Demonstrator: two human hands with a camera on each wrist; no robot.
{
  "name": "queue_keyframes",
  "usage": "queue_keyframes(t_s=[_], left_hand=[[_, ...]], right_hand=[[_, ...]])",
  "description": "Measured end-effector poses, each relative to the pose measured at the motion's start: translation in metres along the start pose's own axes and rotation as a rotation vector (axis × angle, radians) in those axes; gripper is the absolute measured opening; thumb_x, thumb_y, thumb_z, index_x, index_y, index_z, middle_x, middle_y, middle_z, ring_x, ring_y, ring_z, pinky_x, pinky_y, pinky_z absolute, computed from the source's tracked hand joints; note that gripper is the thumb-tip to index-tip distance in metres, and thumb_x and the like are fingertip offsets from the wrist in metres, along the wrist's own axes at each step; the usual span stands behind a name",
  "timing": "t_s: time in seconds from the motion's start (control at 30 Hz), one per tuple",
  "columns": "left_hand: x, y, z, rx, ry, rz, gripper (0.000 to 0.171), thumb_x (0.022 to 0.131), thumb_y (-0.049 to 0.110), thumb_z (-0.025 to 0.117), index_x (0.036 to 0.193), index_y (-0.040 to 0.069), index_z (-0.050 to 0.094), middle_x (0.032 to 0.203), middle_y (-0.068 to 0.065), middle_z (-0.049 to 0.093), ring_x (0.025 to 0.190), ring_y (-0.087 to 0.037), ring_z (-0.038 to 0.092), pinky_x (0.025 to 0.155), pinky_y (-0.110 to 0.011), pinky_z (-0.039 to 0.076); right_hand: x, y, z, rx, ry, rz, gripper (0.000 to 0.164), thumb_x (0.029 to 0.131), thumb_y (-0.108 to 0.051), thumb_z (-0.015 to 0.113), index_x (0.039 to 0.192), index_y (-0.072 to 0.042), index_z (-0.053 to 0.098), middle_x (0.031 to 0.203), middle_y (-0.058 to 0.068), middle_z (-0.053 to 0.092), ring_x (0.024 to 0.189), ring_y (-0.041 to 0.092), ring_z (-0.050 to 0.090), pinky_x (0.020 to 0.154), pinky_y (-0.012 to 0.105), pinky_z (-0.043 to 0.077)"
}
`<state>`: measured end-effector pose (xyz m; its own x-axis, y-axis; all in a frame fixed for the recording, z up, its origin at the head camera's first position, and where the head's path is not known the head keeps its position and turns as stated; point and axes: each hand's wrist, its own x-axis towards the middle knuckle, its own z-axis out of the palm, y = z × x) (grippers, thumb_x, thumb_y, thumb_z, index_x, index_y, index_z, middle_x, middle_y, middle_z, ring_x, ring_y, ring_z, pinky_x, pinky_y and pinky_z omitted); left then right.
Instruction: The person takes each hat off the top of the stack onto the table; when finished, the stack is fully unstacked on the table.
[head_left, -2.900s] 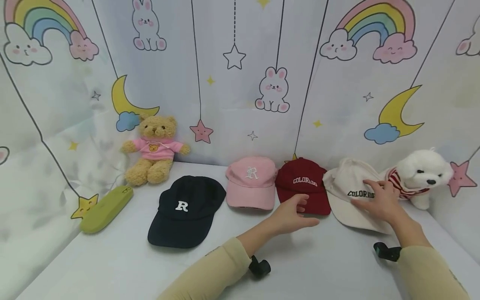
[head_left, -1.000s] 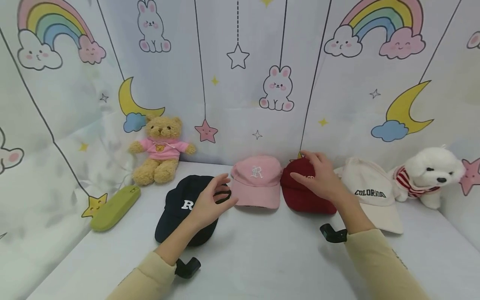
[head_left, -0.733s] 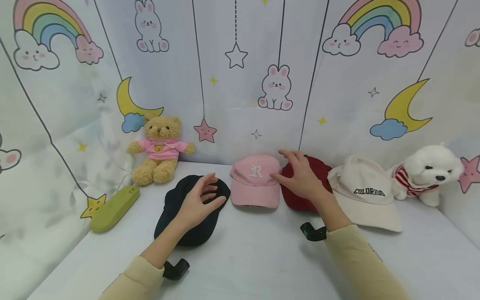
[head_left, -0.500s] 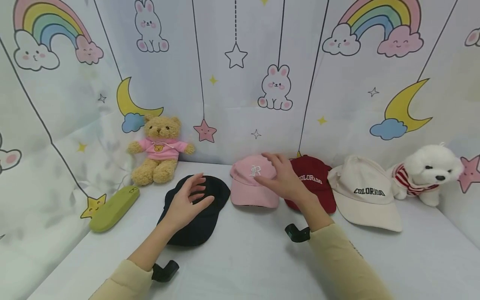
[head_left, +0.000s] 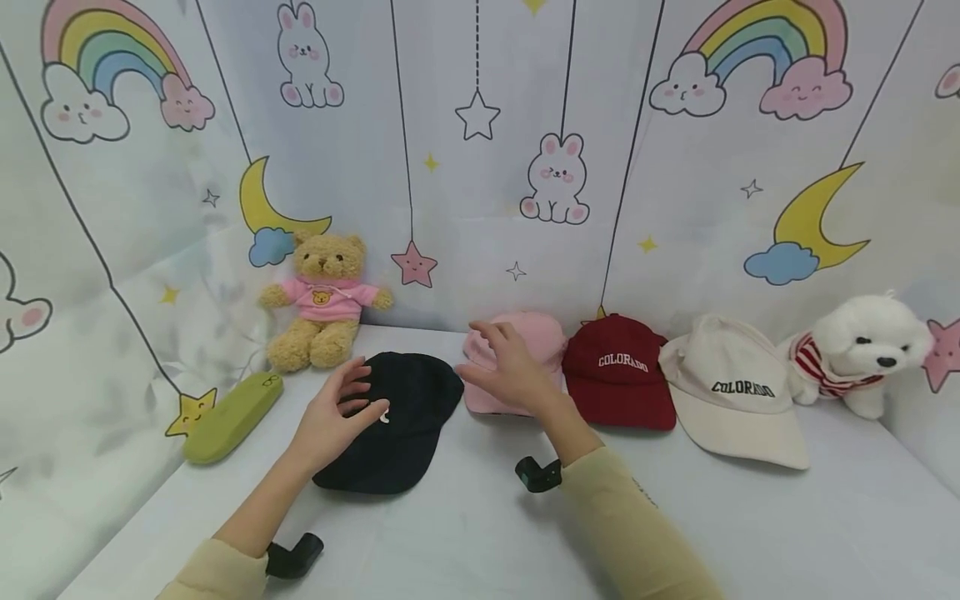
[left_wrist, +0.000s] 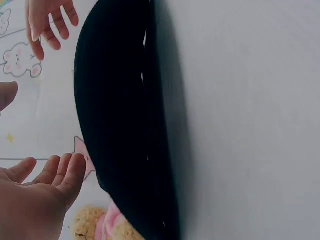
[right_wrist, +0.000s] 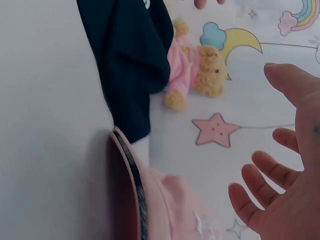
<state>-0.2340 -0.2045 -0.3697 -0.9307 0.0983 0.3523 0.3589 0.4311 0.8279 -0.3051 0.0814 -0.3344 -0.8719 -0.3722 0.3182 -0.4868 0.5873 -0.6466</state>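
My left hand (head_left: 330, 423) hovers over the left side of a navy baseball cap (head_left: 405, 408), its fingers loosely bent and holding nothing. In the left wrist view the cap's dark brim (left_wrist: 120, 120) fills the middle, with my left hand (left_wrist: 40, 195) apart from it. My right hand (head_left: 513, 371) is in front of a pink baseball cap (head_left: 547, 333) and hides its letter. In the right wrist view my right hand (right_wrist: 285, 185) has spread fingers above the pink cap (right_wrist: 175, 205), nothing between them. To its right sit a dark red Colorado cap (head_left: 618, 383) and a cream Colorado cap (head_left: 727, 392).
A teddy bear (head_left: 322, 300) in a pink hoodie sits at the back left, beside a green glasses case (head_left: 232, 418). At the right end is a white plush dog (head_left: 862, 350). A patterned cloth (head_left: 480, 208) hangs behind the white table (head_left: 450, 533).
Both hands have swept left: the right from the cream cap past the red one to the pink cap, the left from before the red cap to the navy cap. The caps stay in place.
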Motion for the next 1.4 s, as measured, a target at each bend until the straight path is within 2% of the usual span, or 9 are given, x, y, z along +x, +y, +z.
queue_keyframes(t_s=[0.17, 0.37, 0.5, 0.63, 0.9, 1.07, 1.4], left_hand=[[-0.003, -0.007, -0.013, 0.056, 0.022, -0.038, 0.075, 0.095, 0.021, 0.074, 0.154, 0.001, 0.031, 0.147, -0.022, 0.046, 0.129, -0.036, 0.050, 0.101, -0.049, 0.046], [-0.005, -0.021, -0.024, 0.116, 0.025, -0.102, 0.079, 0.095, 0.029, 0.073, 0.154, -0.001, 0.029, 0.147, -0.022, 0.044, 0.129, -0.039, 0.049, 0.102, -0.052, 0.045], [-0.008, -0.026, -0.030, 0.136, 0.021, -0.141, 0.082, 0.095, 0.032, 0.072, 0.154, -0.001, 0.027, 0.147, -0.025, 0.042, 0.129, -0.042, 0.048, 0.103, -0.055, 0.043], [-0.011, -0.032, -0.035, 0.146, 0.008, -0.202, 0.084, 0.095, 0.035, 0.072, 0.155, 0.000, 0.025, 0.149, -0.025, 0.040, 0.131, -0.043, 0.046, 0.102, -0.055, 0.044], [-0.013, -0.043, -0.041, 0.129, -0.055, -0.298, 0.092, 0.091, 0.036, 0.076, 0.156, -0.001, 0.024, 0.149, -0.026, 0.041, 0.132, -0.042, 0.047, 0.102, -0.054, 0.045], [-0.015, -0.047, -0.041, 0.092, -0.086, -0.308, 0.091, 0.089, 0.031, 0.079, 0.155, -0.003, 0.026, 0.147, -0.027, 0.043, 0.130, -0.042, 0.049, 0.102, -0.053, 0.045], [-0.016, -0.052, -0.041, 0.148, -0.126, -0.283, 0.090, 0.086, 0.027, 0.083, 0.150, -0.008, 0.031, 0.141, -0.031, 0.047, 0.127, -0.045, 0.050, 0.105, -0.055, 0.041]], right_hand=[[0.007, -0.003, 0.020, 0.025, -0.023, -0.025, 0.073, 0.090, -0.040, 0.075, 0.152, -0.018, 0.043, 0.145, 0.010, 0.042, 0.128, 0.027, 0.047, 0.103, 0.049, 0.044], [0.012, -0.007, 0.038, 0.071, -0.038, -0.056, 0.071, 0.092, -0.038, 0.074, 0.151, -0.012, 0.044, 0.139, 0.014, 0.046, 0.123, 0.031, 0.051, 0.100, 0.045, 0.046], [0.013, -0.011, 0.049, 0.093, -0.056, -0.039, 0.072, 0.092, -0.040, 0.073, 0.151, -0.012, 0.044, 0.141, 0.016, 0.045, 0.125, 0.035, 0.051, 0.101, 0.046, 0.046], [0.015, -0.010, 0.059, 0.106, -0.063, -0.001, 0.072, 0.092, -0.042, 0.073, 0.151, -0.013, 0.044, 0.141, 0.015, 0.044, 0.126, 0.035, 0.052, 0.100, 0.046, 0.047], [0.018, -0.004, 0.079, 0.104, -0.062, 0.013, 0.071, 0.092, -0.042, 0.072, 0.149, -0.008, 0.046, 0.128, 0.015, 0.056, 0.111, 0.029, 0.058, 0.094, 0.041, 0.050], [0.017, -0.001, 0.086, 0.093, -0.073, 0.051, 0.072, 0.093, -0.042, 0.072, 0.148, -0.006, 0.045, 0.124, 0.013, 0.057, 0.104, 0.024, 0.059, 0.093, 0.039, 0.051], [0.016, -0.006, 0.088, 0.052, -0.108, 0.082, 0.060, 0.094, -0.038, 0.071, 0.137, 0.000, 0.054, 0.108, 0.008, 0.063, 0.094, 0.021, 0.060, 0.086, 0.037, 0.052]])
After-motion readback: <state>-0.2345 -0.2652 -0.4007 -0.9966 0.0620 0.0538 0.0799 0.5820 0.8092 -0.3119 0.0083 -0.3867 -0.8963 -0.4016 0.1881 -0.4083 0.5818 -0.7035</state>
